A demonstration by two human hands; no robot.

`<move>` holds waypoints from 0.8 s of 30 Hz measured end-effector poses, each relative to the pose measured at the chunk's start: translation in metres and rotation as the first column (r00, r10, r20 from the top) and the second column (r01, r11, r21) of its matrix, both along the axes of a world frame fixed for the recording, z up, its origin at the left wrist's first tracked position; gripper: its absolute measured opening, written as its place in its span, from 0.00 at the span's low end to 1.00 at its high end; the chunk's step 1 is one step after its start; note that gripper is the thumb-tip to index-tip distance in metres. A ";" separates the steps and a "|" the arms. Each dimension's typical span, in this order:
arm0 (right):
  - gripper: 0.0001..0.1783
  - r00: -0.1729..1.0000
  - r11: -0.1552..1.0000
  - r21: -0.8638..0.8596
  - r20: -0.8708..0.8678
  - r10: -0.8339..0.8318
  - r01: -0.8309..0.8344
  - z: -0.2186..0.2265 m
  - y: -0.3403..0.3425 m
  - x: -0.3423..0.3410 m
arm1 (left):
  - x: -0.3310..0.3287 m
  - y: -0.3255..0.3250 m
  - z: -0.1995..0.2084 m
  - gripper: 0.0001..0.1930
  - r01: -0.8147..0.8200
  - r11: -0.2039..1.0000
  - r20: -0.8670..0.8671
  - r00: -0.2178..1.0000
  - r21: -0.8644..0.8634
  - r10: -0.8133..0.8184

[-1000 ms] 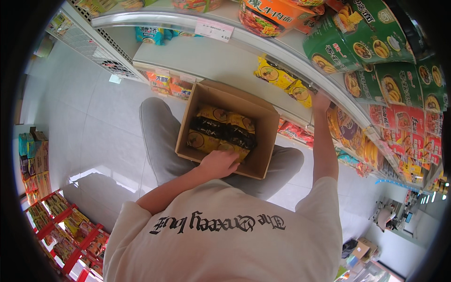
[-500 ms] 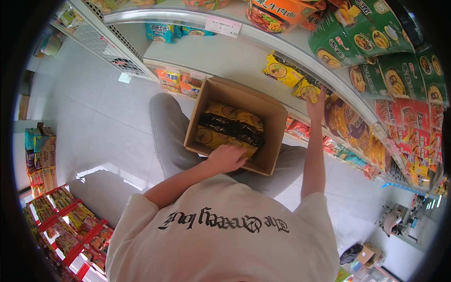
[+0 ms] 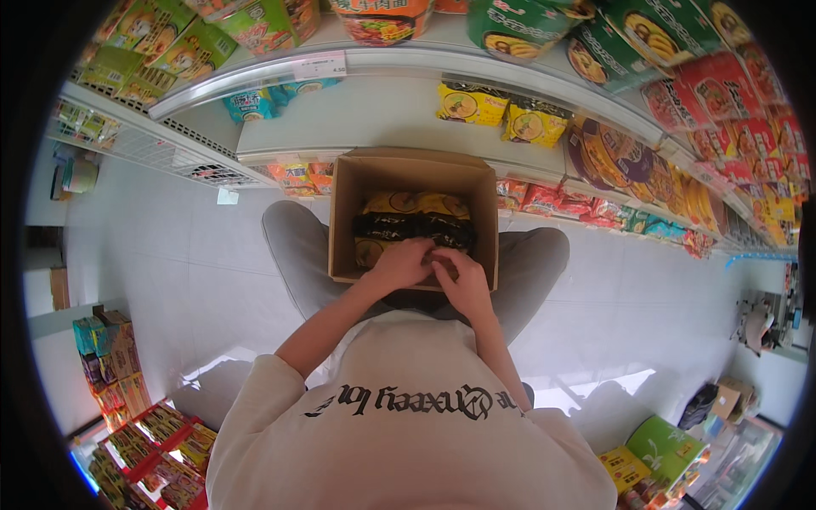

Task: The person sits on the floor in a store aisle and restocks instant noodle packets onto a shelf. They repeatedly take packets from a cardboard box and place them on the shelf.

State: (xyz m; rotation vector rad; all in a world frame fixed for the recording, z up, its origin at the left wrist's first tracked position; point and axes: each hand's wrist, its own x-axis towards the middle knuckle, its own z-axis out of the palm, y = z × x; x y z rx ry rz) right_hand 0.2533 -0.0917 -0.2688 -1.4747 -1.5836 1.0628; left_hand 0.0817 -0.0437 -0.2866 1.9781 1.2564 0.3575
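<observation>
An open cardboard box [image 3: 342, 225] sits between my bent knees and holds several yellow-and-black packets of instant noodles [image 3: 382, 227]. My left hand [image 3: 406, 262] is inside its near part, fingers closed over the edge of a near packet. Close beside it, almost touching its fingertips, my right hand [image 3: 461, 276] reaches down with bent thumb and fingers apart. Both hands partly hide the packets under them. On the low shelf past the box, a yellow noodle packet [image 3: 470, 105] lies beside another matching packet [image 3: 535, 124].
A white shelf [image 3: 357, 115] runs across the front, its raised edge above the box. Turquoise packets [image 3: 249, 104] lie at its left end, purple-and-yellow noodle packs [image 3: 616, 153] at its right. Red racks of snacks [image 3: 161, 455] stand behind me on the left.
My right hand has left the packet on the shelf and come back into the box beside my left hand. The two yellow packets stay on the shelf. My view has swung right.
</observation>
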 end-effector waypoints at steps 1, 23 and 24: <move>0.13 0.982 0.987 0.154 0.191 0.012 -0.042 0.003 -0.003 0.001 | -0.002 0.009 -0.010 0.14 0.012 1.000 -0.045 0.999 0.023 -0.011; 0.11 0.949 0.999 0.021 0.316 0.018 -0.026 -0.005 0.003 -0.006 | -0.006 0.108 -0.184 0.20 -0.194 0.976 -0.243 0.956 -0.095 0.166; 0.11 0.950 0.999 0.026 0.313 0.009 -0.019 -0.005 0.003 -0.006 | -0.002 0.110 -0.169 0.19 -0.190 0.980 -0.252 0.953 -0.055 0.171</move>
